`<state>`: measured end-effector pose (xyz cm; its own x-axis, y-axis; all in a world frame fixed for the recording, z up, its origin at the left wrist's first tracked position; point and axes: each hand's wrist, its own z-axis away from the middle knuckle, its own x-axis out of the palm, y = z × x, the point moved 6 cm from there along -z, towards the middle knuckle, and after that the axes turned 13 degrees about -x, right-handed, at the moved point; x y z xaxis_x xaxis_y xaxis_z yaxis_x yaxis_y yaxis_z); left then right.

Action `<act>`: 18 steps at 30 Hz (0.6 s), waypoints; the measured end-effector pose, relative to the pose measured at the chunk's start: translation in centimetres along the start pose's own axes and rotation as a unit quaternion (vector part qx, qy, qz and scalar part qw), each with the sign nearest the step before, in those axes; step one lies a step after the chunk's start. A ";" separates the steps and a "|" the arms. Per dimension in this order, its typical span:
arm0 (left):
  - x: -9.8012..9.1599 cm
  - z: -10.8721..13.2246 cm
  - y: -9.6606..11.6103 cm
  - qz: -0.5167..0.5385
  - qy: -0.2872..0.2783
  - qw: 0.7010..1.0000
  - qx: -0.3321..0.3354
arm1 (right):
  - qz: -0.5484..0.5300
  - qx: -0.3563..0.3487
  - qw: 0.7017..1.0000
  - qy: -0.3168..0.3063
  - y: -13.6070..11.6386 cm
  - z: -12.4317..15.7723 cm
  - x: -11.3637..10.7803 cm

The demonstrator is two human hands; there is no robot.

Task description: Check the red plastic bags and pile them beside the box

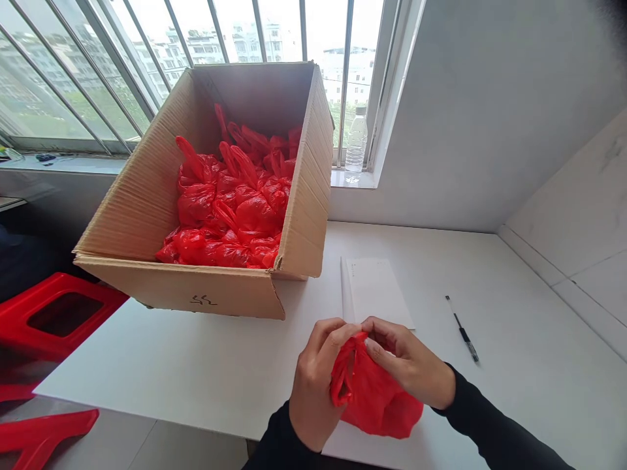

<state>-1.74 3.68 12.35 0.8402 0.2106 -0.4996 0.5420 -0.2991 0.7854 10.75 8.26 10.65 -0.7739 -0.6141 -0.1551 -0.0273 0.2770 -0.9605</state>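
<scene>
I have a red bag (375, 398) low on the worktop (514, 307), at six o'clock from the box (206, 196), and both hands are on its top. My left hand (313, 382) has its fingers closed on the handle loop at the bag's nine o'clock side; my right hand (409, 362) pinches the other handle at twelve o'clock, thumb and forefinger tips pressed together on the film. To do this well, I judge I should keep both pinches near the handle roots, pull evenly so the thin plastic doesn't tear, and keep the bulk resting on the worktop. The box at eleven o'clock is already full of tied red bags (230, 202). A notepad (375, 290) lies just beyond my fingers, a pen (462, 336) at two o'clock.
</scene>
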 end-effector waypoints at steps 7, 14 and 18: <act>-1.3 3.7 -3.8 -0.209 -0.019 0.977 0.032 | 0.271 -0.013 0.957 0.099 0.9 3.3 -4.8; -1.4 5.8 -6.1 -0.267 -0.030 0.963 0.018 | 0.243 0.069 0.960 0.125 4.5 7.6 -5.6; 4.1 3.3 -4.9 -0.252 -0.085 0.961 0.080 | 0.319 -0.025 0.928 0.192 4.7 8.7 -5.6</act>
<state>-0.87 2.90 5.22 0.4545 0.2151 -0.8644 0.8644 -0.3409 0.3697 20.43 6.61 4.96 -0.8107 -0.0078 -0.5855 0.4919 0.5333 -0.6882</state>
